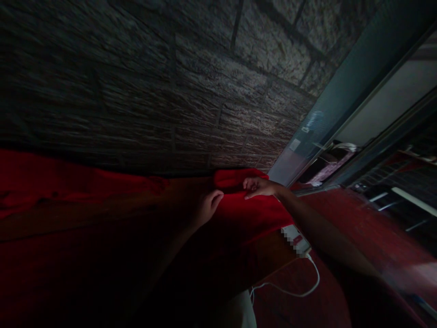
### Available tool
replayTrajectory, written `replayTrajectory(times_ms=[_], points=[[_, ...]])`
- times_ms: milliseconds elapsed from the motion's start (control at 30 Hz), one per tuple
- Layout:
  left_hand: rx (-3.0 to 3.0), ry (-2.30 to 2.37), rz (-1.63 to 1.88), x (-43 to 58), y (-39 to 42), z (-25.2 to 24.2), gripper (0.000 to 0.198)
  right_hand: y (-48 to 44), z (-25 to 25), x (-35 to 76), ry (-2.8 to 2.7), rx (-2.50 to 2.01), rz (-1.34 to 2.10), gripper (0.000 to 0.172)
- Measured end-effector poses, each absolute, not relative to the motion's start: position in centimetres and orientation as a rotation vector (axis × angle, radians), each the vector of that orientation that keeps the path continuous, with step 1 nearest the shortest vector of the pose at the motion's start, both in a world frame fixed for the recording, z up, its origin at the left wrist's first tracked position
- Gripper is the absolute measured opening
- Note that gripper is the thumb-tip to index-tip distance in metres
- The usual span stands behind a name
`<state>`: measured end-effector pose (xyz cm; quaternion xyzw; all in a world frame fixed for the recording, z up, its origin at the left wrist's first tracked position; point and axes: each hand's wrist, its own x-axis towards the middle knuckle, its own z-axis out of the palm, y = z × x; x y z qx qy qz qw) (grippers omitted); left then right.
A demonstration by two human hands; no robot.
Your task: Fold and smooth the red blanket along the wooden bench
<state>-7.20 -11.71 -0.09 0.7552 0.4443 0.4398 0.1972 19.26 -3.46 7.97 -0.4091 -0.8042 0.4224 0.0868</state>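
A red cloth point(246, 214) lies spread over a dim surface below a dark stone-patterned wall. My left hand point(209, 205) has its fingers curled and gripping the cloth near its upper edge. My right hand point(258, 187) pinches the cloth's far corner fold, fingers pressed together. Both hands are close together at the cloth's top corner, next to the wall. My forearms reach in from the lower middle and lower right.
The stone-patterned wall point(170, 82) fills the upper view. A mirror or glass panel with a frame point(358, 118) runs along the right. A small white device point(295, 239) with a white cable point(300, 291) lies on the wooden surface below my right arm. Lighting is very dim.
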Motion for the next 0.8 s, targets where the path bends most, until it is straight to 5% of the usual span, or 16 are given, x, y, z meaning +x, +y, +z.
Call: replayTrajectory(times_ms=[800], points=[[2.06,1.16,1.227,-7.0,-11.1,-1.1,0.026,-4.8,7.7,19.0,-2.364,-1.159,1.29,0.044]])
